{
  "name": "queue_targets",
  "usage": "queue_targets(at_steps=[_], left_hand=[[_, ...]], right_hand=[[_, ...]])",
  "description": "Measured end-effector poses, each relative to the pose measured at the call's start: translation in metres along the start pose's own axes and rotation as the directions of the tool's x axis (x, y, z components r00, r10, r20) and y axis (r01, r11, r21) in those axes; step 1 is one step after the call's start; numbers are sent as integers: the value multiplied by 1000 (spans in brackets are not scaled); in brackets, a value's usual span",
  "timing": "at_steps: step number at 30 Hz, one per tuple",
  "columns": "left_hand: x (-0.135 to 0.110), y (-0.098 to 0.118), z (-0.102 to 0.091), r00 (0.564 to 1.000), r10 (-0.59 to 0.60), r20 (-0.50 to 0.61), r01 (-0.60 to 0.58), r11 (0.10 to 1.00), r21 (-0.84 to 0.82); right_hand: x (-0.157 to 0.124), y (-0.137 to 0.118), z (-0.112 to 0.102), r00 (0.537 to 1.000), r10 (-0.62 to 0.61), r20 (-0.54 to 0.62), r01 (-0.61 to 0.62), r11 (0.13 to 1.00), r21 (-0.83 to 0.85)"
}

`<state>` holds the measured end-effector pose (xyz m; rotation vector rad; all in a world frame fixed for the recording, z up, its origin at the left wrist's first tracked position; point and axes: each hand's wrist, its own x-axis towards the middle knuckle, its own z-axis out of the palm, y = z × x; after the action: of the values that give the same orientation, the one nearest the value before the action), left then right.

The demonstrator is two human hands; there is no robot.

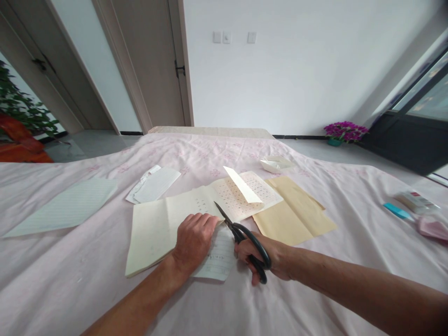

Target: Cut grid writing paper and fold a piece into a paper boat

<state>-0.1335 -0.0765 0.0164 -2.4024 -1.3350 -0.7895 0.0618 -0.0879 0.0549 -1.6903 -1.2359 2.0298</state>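
My right hand [257, 252] is closed around the black handles of a pair of scissors [249, 235]. The blades point up and left, at the lower edge of a large cream paper sheet [150, 228]. My left hand [196, 238] grips that edge just left of the blades, its fingers bent over the paper. The sheet is folded, and dark marks run along its middle. A lined sheet with handwriting [219, 261] lies partly under it, below my hands. On the right a dotted sheet [227, 196] lies beneath a narrow folded white strip [243, 184].
Brown paper [297, 214] lies right of the dotted sheet. A folded paper boat shape [276, 164] sits behind it. Left are white papers [157, 184] and a lined sheet [66, 205]. At far right are a blue item [397, 211], a clear packet [416, 201] and a pink item [432, 227].
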Motion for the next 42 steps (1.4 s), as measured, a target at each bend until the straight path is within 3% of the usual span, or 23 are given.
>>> queue_targets(at_steps=[25, 36, 42], left_hand=[[2, 7, -4, 1000, -1, -19, 0, 1000, -31], [2, 12, -8, 1000, 5, 5, -4, 998, -56], [2, 12, -8, 1000, 6, 16, -5, 998, -56]], right_hand=[[5, 3, 2, 998, -64, 17, 64, 998, -11], [3, -5, 1, 1000, -4, -24, 3, 1000, -15], [4, 1, -2, 998, -60, -4, 60, 997, -48]])
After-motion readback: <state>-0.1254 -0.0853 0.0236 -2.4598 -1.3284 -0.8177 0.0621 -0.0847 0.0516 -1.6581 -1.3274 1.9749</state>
